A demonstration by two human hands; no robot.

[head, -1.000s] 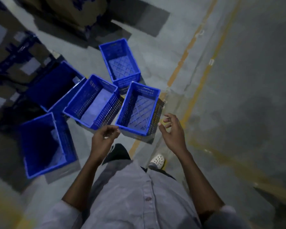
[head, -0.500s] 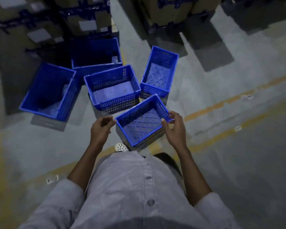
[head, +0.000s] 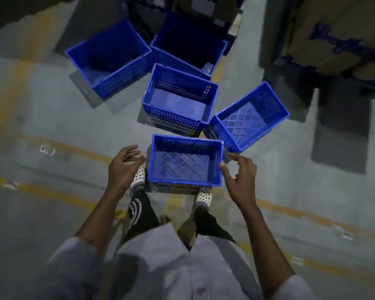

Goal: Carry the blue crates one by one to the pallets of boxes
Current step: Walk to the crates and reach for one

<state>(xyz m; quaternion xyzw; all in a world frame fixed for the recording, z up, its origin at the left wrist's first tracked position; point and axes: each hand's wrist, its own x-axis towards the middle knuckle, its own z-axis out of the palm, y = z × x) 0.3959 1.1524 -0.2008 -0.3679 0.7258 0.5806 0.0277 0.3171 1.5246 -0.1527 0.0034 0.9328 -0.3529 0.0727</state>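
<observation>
Several empty blue plastic crates stand on the grey floor. The nearest crate (head: 183, 164) has a lattice bottom and sits just in front of my white shoes. My left hand (head: 123, 166) hovers beside its left wall, fingers apart, holding nothing. My right hand (head: 239, 178) is at its right rim, fingers spread, thumb close to the corner. Behind it stands a perforated crate (head: 180, 100), with another lattice crate (head: 250, 119) angled to the right. Two deeper crates sit further back, one at the left (head: 108, 59) and one in the centre (head: 191, 43).
Stacked cardboard boxes (head: 338, 33) with blue print rise at the top right, with more dark stacks along the top edge. Yellow floor lines (head: 290, 213) run across under my feet. Open concrete lies to the left and right.
The view has swung around the group of crates. The nearest crate now lies square in front of me. My right hand, on its rim half a second ago, is now just beside it.
</observation>
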